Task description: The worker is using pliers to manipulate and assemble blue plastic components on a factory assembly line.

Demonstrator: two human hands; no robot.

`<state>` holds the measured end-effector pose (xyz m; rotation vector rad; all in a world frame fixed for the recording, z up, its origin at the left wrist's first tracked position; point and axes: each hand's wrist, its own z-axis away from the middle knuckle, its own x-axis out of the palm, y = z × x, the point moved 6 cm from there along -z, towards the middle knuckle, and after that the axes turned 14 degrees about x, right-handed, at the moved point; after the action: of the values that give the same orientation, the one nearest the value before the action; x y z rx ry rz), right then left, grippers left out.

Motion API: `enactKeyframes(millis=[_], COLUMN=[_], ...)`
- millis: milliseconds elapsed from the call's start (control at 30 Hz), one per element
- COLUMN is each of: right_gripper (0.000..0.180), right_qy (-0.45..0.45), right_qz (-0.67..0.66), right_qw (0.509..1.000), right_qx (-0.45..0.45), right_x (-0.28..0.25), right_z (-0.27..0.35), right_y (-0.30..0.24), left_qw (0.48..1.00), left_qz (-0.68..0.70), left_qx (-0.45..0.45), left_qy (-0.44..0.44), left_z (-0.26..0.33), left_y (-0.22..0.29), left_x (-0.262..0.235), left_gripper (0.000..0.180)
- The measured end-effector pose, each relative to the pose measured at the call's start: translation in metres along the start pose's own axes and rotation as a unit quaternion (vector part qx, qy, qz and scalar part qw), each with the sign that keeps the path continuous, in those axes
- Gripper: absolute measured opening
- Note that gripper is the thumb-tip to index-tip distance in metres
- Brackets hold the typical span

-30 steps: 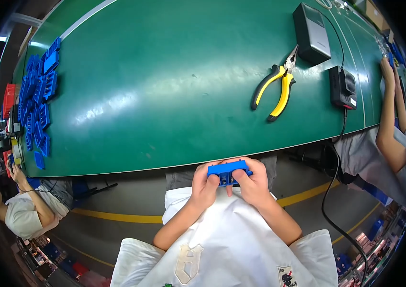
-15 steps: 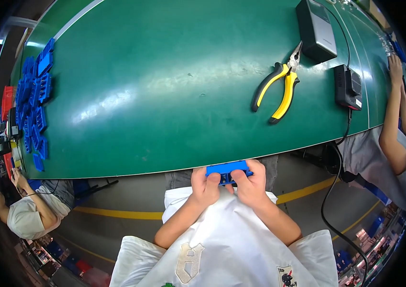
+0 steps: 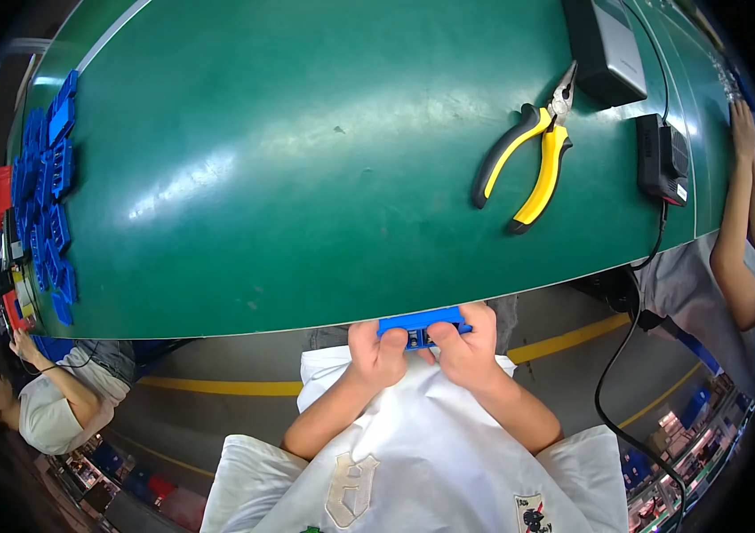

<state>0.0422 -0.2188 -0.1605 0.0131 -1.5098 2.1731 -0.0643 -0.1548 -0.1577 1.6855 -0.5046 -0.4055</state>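
Observation:
A small blue plastic housing (image 3: pixel 420 320) is held between my two hands, just off the near edge of the green table. My left hand (image 3: pixel 376 354) grips its left end, the thumb pressed on the side facing me. Around the right end my right hand (image 3: pixel 468 347) is closed in the same way, thumb on the near side. Small metal parts show in the housing's openings between the thumbs. Most of its underside is hidden by my fingers.
Yellow-and-black pliers (image 3: pixel 533 151) lie partly spread on the table (image 3: pixel 306 222). Beyond them are a grey-black box (image 3: pixel 608 53) and a black corded device (image 3: pixel 662 160). Several blue plastic parts (image 3: pixel 48 178) are heaped at the far left. Co-workers sit on both sides.
The blue housing has tilted in my hands, so its top face looks narrower. Both hands keep their hold. The whole view has shifted slightly.

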Motion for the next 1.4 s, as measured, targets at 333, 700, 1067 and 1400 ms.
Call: enactKeyframes(millis=[333, 700, 1067, 1400], right_gripper=[0.019, 0.019, 0.025, 0.018], right_qy=[0.049, 0.059, 0.251, -0.057], right_qz=[-0.068, -0.182, -0.033, 0.194], right_qw=[0.994, 0.942, 0.907, 0.979], right_qx=[0.076, 0.277, 0.337, 0.018], right_x=[0.008, 0.015, -0.019, 0.013], right_z=[0.01, 0.022, 0.055, 0.012], right_y=[-0.012, -0.025, 0.033, -0.064], left_qw=[0.956, 0.948, 0.873, 0.994], left_qz=[0.262, 0.168, 0.237, -0.035], left_qx=[-0.13, -0.259, -0.391, -0.025], left_qy=[0.027, 0.071, 0.173, -0.104], left_z=[0.019, 0.02, 0.034, -0.006], left_y=[0.003, 0.037, 0.018, 0.063], left_x=[0.01, 0.014, 0.03, -0.07], left_gripper=[0.04, 0.016, 0.026, 0.021])
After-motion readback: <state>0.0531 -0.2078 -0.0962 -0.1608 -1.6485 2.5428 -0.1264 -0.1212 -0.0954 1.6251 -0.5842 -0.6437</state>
